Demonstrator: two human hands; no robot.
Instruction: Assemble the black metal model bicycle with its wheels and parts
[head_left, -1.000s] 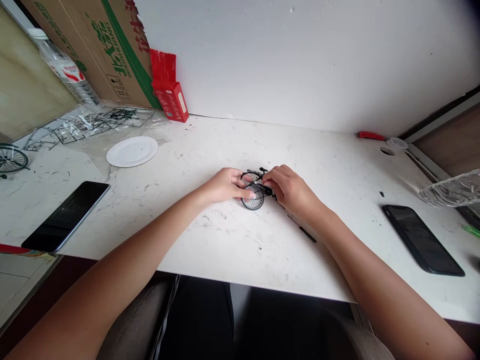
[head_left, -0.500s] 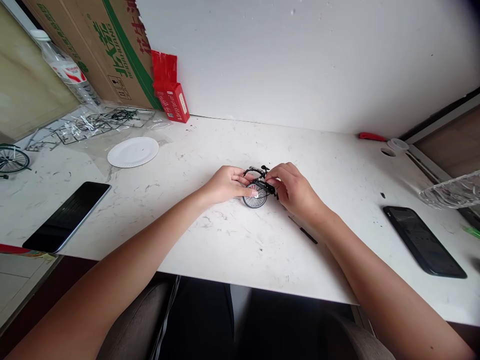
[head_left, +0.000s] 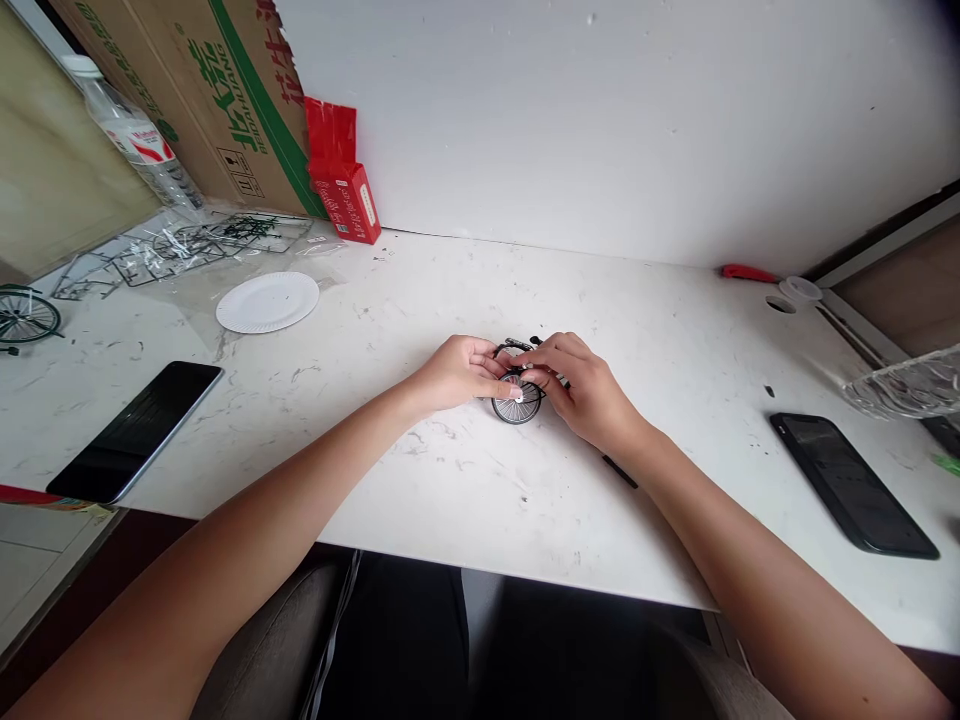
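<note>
- Midway across the white worktop (head_left: pixel 420 480), between the two hands, I have a small model bicycle (head_left: pixel 529 405); whether it rests on the surface or is lifted slightly, I cannot tell.
- At its left, the left hand (head_left: pixel 456 374) grasps it, thumb across the near spoked wheel (head_left: pixel 516 413), fingers reaching behind.
- At its right, the right hand (head_left: pixel 587 388) pinches the bicycle, thumb and forefinger drawn together; the exact spot between the tips is hidden from me.
- Done, as I judge it: much of the model stands assembled — near wheel in place, dark parts showing farther back, a small black piece jutting out on the far side.
- Left: I read the work as unfinished, since both hands are busy on it, but the fingers cover the detail — I cannot say which pieces are lacking.
- Near the right wrist lies a thin black stick (head_left: pixel 620 472), apart from the bicycle.
- Far left, a tangle of thin part frames (head_left: pixel 180 252) lies beyond a white paper plate (head_left: pixel 268 303).
- At the left edge, a second bicycle (head_left: pixel 28 316), partly cut off, shows a spoked wheel.
</note>
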